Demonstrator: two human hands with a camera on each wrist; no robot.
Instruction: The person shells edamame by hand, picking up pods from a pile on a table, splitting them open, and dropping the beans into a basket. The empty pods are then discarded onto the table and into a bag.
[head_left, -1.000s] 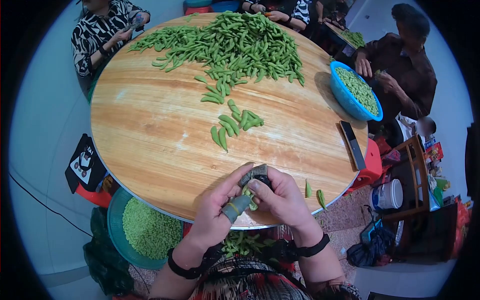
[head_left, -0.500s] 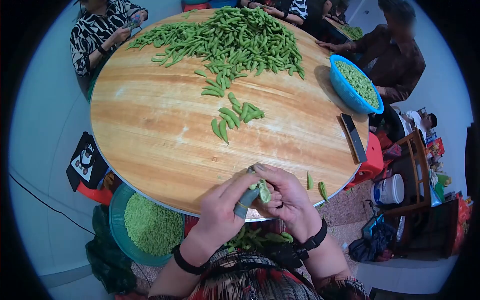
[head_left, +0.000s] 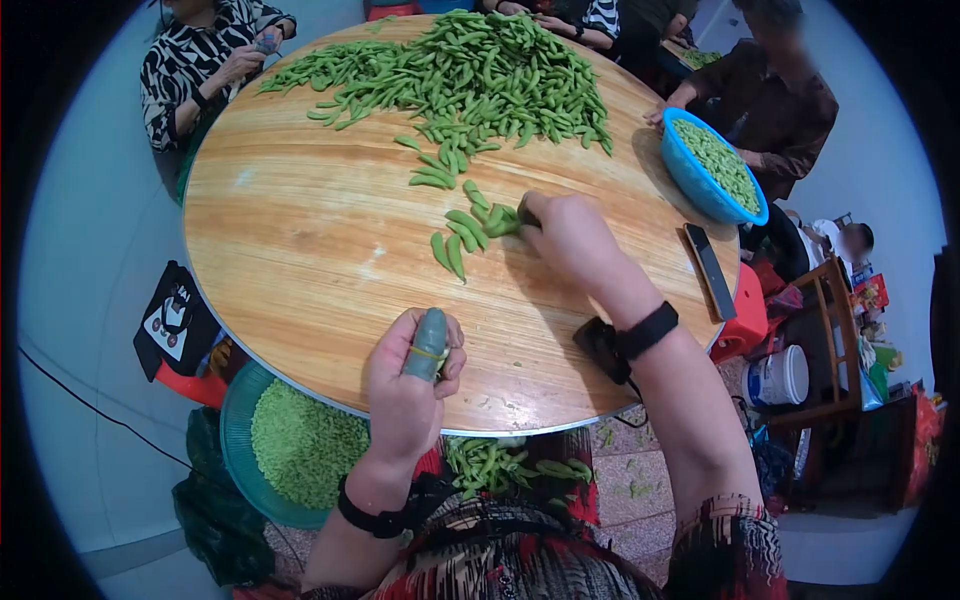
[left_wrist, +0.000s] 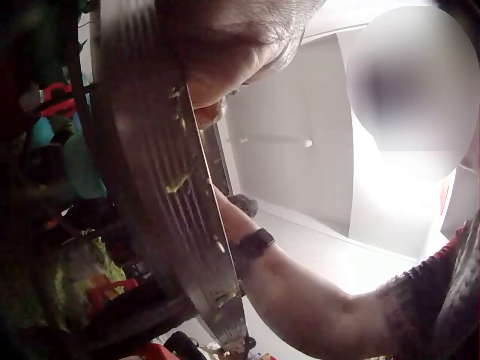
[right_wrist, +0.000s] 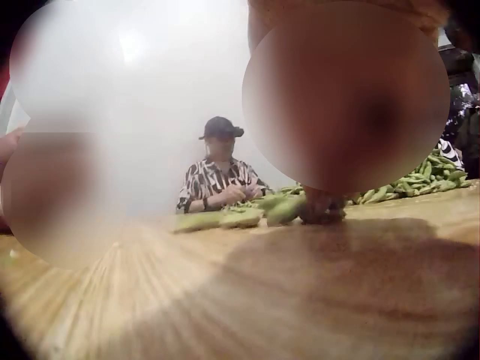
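My left hand is near the table's front edge, fingers curled in and a bit of pale green shelled bean showing between them. A grey-green sleeve tied with a yellow band covers its thumb. Farther forward, my right hand reaches over the wooden table and pinches the end of a green soybean pod in a small cluster. Several loose pods lie beside it. In the right wrist view, fingertips meet the pods just above the tabletop.
A large heap of pods covers the far side. At the right stand a blue basin of beans and a phone. A green basket of shelled beans sits below left; pods and hulls lie at my lap. Other people sit around.
My right hand has left my left hand and moved forward to the pod cluster. The split pod seen between both hands is out of sight. My left hand has shifted left.
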